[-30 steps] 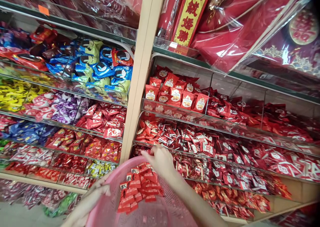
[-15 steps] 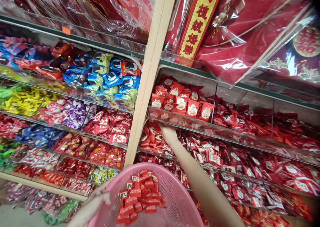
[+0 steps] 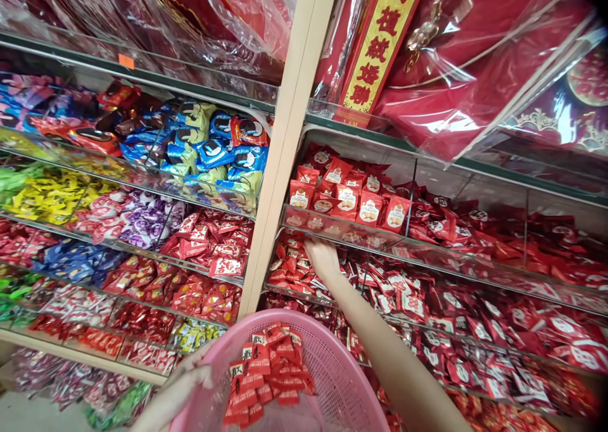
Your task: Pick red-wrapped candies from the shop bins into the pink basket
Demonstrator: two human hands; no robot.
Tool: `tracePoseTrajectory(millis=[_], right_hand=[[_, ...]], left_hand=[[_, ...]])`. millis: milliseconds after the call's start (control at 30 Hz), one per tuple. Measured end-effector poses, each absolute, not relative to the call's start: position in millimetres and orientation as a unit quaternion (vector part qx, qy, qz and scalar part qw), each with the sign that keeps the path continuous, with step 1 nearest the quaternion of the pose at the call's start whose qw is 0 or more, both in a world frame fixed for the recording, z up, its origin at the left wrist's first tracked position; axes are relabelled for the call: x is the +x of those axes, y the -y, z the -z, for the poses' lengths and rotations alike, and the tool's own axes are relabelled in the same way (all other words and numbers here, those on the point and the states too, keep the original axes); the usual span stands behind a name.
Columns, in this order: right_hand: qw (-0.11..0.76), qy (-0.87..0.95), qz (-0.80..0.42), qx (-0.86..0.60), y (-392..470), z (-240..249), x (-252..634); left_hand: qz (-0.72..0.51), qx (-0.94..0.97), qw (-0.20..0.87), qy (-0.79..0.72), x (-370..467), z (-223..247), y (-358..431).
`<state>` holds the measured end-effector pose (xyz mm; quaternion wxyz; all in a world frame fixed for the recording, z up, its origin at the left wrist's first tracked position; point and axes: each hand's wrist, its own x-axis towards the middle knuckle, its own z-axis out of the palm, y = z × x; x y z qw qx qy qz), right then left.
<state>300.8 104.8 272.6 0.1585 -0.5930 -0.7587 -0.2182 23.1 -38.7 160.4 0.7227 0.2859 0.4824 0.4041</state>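
Your right hand (image 3: 323, 258) reaches into the shelf bin of red candies (image 3: 292, 264) at 12 o'clock, grip hidden. Your left hand (image 3: 190, 381) clasps the pink basket (image 3: 342, 381) rim at 6 o'clock. Next, likely a lift into it.

Right hand (image 3: 323, 258) in red candies (image 3: 292, 264) (left hand (image 3: 192, 378) grips pink basket (image 3: 342, 375)).

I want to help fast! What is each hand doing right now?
Left hand: holding the rim of the pink basket.
Right hand: reaching into the red wrapped candies on the shelf; grip cannot be told.
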Motion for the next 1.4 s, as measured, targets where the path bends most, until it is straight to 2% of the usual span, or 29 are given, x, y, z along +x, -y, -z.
tracePoseTrajectory(millis=[67, 133, 167, 267, 333, 400, 600, 833, 1033, 1400], right_hand=[[0.187, 0.744, 0.207, -0.607, -89.6, -271.0, 299.5], [0.268, 0.731, 0.133, -0.613, -69.1, -265.8, 296.9], [0.33, 0.717, 0.056, -0.611, -57.4, -262.2, 295.1], [0.489, 0.605, -0.277, -0.563, -20.3, -250.0, 288.3], [0.517, 0.525, -0.438, -0.516, 2.5, -241.9, 284.1], [0.525, 0.479, -0.52, -0.474, 20.7, -233.9, 282.1], [0.523, 0.438, -0.537, -0.496, 42.3, -205.8, 292.2], [0.446, 0.455, -0.546, -0.543, 50.2, -176.8, 312.4], [0.391, 0.364, -0.607, -0.588, 58.6, -152.4, 325.7], [0.365, 0.323, -0.635, -0.599, 48.7, -150.3, 320.9]], left_hand=[[-0.4, 0.291, 0.722, -0.483, 22.9, -161.4, 38.9], [-0.397, 0.299, 0.727, -0.473, 22.8, -161.3, 38.4], [-0.396, 0.303, 0.731, -0.467, 22.8, -160.4, 37.8], [-0.384, 0.311, 0.735, -0.465, 22.6, -154.8, 34.8], [-0.378, 0.314, 0.733, -0.471, 22.6, -150.5, 33.1], [-0.377, 0.31, 0.734, -0.473, 23.1, -148.0, 32.9], [-0.392, 0.301, 0.728, -0.475, 28.0, -151.2, 39.3], [-0.386, 0.288, 0.733, -0.481, 25.0, -149.0, 44.1], [-0.388, 0.293, 0.705, -0.516, 20.8, -145.5, 45.3], [-0.383, 0.313, 0.73, -0.472, 26.3, -157.0, 51.3]])
